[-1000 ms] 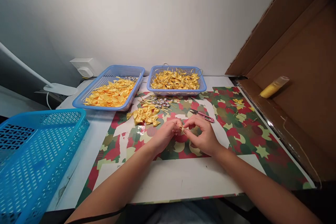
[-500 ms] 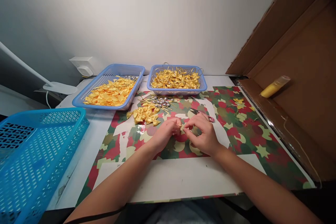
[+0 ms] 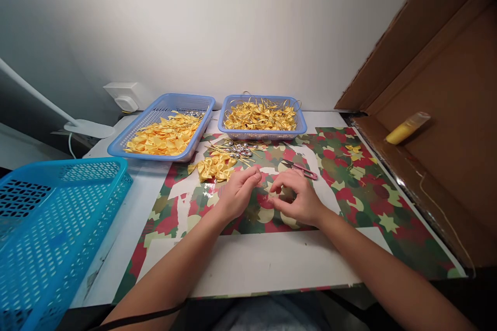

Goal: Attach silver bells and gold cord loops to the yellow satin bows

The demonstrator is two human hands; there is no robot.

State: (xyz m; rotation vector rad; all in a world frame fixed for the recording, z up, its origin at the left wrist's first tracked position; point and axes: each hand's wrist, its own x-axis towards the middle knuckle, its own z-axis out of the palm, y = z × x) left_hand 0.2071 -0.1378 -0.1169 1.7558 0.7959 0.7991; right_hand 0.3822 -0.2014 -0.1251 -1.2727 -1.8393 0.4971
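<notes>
My left hand [image 3: 241, 191] is closed, thumb pressed along the curled fingers; whatever lies inside is hidden. Just right of it, my right hand [image 3: 298, 197] has thumb and forefinger brought together in a pinch, and something small and pale at the tips is too fine to name. A gap separates the two hands. Yellow ribbon bows [image 3: 213, 167] lie in a small pile beyond my left hand. Behind them are silver beads [image 3: 239, 150] among gold ties. Pink-handled thread snips [image 3: 301, 169] rest on the patterned sheet just past my right hand.
Two blue-violet baskets stand at the back: the left basket [image 3: 111, 149] holds yellow bows, the right basket [image 3: 262, 136] bows with gold ties. A bright blue basket [image 3: 124, 165] sits at left. Loose yellow scraps [image 3: 352, 149] and a yellow tube [image 3: 407, 128] are at right, beside cardboard [image 3: 446, 88].
My hands, together at a small yellowish piece before, have come apart. The left has moved slightly up and left and turned. More of the snips shows.
</notes>
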